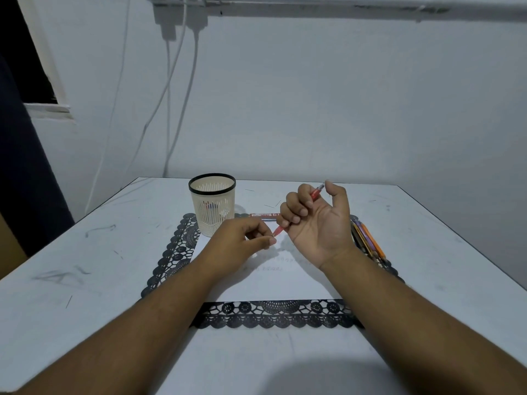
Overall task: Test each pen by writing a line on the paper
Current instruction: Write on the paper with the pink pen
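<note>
We hold the red pen (296, 210) in the right hand (316, 223), left hand (242, 238) pinching its tip cap; next, uncap and write on the paper (285, 280).

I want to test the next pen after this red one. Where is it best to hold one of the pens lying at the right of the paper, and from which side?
Probably take the nearest pen of the bundle at mid-barrel, from above with thumb and finger of the right hand. The pens lie flat and close together on the black mat, so only their tops show.

Blk lace mat (171, 260), wall cables (182, 89).
</note>
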